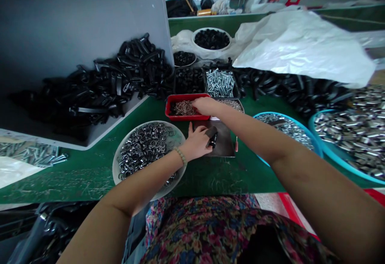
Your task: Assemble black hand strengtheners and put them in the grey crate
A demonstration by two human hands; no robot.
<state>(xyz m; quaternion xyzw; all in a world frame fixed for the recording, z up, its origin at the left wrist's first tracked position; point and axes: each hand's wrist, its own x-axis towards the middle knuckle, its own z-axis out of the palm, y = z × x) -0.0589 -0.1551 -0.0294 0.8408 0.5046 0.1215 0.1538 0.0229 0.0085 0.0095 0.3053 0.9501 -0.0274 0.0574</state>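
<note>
My left hand (197, 142), with a beaded bracelet at its wrist, is closed on a small black part (212, 136) above a flat dark metal plate (225, 144). Its index finger points up and away from the part. My right hand (205, 105) reaches over the right end of a red tray (188, 117). Its fingers are bent down at a heap of thin copper-coloured pins (184, 108), and whatever they pinch is hidden. Behind my right wrist, a shallow container of small shiny pieces (231, 104) is partly covered.
A bowl of metal rings (141, 150) stands left, below a grey bin (90, 11) of black handles. Behind the tray are silver screws (220, 83) and black pieces (189, 80). Blue-rimmed basins (315, 134) of metal parts stand right. White sheeting (303, 47) covers the back.
</note>
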